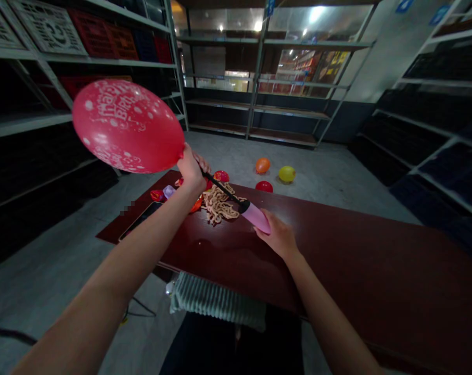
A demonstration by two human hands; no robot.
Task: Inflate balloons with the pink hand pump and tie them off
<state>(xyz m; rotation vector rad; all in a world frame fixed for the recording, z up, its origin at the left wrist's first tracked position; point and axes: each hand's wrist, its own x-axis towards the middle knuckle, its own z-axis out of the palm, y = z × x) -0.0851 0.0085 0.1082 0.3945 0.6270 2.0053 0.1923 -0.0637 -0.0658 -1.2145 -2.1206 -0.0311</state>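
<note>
A large red balloon point(128, 127) with white birthday print hangs in the air at the upper left, blown up. Closed round its neck is my left hand point(192, 167), which also hides the far end of a balloon pump. The pump's black shaft point(224, 190) slants down to its pink barrel point(256, 217). My right hand point(278, 235) is wrapped around the barrel, above the dark red table point(337, 250). Under the shaft lies a tangled heap of beige cord-like strips point(219, 205). How the balloon's mouth meets the pump is hidden by my fingers.
Near the table's left end lie a dark phone-like slab point(142, 220) and a purple piece point(168, 191). Beyond the table are an orange balloon point(263, 165), a yellow balloon point(286, 174) and a red balloon point(264, 186). Metal shelves point(255, 78) stand behind and on both sides.
</note>
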